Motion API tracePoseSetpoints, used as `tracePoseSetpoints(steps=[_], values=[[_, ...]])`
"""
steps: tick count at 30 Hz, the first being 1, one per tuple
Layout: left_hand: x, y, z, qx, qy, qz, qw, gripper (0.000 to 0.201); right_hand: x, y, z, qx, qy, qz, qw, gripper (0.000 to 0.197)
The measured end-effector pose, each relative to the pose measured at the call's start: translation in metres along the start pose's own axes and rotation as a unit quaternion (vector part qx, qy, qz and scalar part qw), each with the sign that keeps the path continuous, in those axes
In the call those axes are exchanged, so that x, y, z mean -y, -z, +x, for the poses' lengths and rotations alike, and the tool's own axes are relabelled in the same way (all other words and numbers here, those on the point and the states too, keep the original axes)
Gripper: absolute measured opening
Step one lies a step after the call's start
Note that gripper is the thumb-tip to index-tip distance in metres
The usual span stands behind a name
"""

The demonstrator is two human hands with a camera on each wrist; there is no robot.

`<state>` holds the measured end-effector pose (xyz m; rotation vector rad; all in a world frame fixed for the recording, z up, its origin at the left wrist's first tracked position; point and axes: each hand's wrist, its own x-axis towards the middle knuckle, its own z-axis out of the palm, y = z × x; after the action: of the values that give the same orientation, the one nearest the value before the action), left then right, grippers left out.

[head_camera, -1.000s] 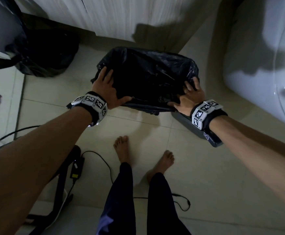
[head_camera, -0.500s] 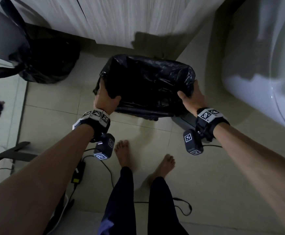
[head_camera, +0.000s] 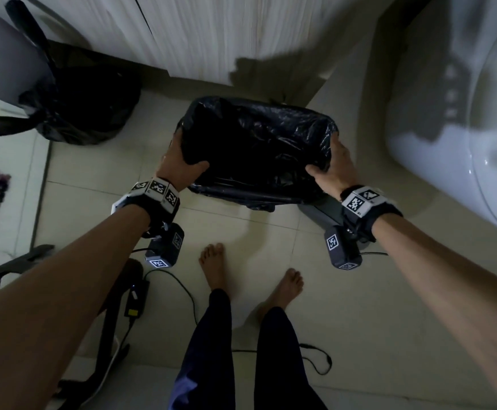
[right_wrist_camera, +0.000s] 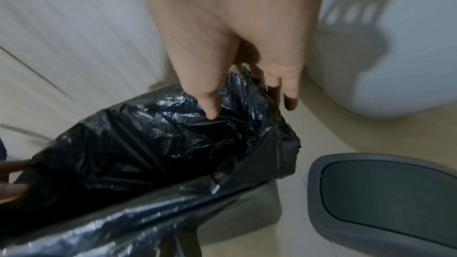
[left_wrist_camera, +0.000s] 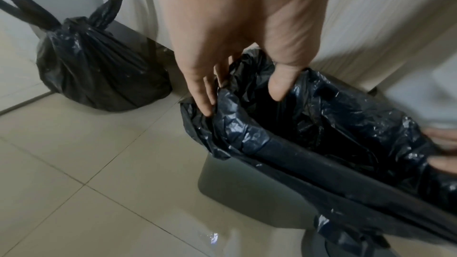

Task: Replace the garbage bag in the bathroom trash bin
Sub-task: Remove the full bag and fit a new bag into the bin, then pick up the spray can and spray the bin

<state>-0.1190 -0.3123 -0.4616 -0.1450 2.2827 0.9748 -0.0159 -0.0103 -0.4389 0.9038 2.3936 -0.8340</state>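
A black garbage bag (head_camera: 256, 143) lines the grey trash bin (left_wrist_camera: 235, 183), which stands on the tiled floor, and its edge is folded out over the rim. My left hand (head_camera: 182, 165) grips the bag's left end, thumb inside and fingers outside the rim. In the left wrist view that left hand (left_wrist_camera: 242, 95) straddles the crumpled edge. My right hand (head_camera: 331, 165) holds the right end the same way. The right wrist view shows this right hand (right_wrist_camera: 249, 107) with its thumb pressed into the bag (right_wrist_camera: 148, 144). The bin's inside is dark.
The grey bin lid (right_wrist_camera: 383, 192) lies on the floor right of the bin. A tied full black bag (head_camera: 84, 105) sits at the back left. A white toilet (head_camera: 463, 128) stands at the right and a cabinet (head_camera: 211, 34) behind. A cable and adapter (head_camera: 136, 300) lie by my bare feet.
Both hands have moved from the near rim corners to the bin's short ends, thumbs now inside the bag. The bag's mouth is spread wider over the rim.
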Motion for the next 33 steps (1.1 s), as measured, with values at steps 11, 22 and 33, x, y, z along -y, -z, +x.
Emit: tracePoseSetpoints(steps=[11, 22, 33], values=[[-0.078, 0.031, -0.032, -0.020, -0.015, 0.041, 0.999, 0.065, 0.051, 0.071, -0.017, 0.031, 0.041, -0.059, 0.997, 0.067], [-0.199, 0.076, -0.126, -0.009, -0.078, 0.023, 0.997, 0.049, 0.126, 0.198, -0.100, 0.008, 0.183, -0.040, 0.982, 0.058], [-0.332, 0.145, -0.230, 0.007, -0.142, 0.005, 0.990, 0.048, 0.209, 0.368, -0.175, -0.017, 0.286, -0.030, 0.958, 0.031]])
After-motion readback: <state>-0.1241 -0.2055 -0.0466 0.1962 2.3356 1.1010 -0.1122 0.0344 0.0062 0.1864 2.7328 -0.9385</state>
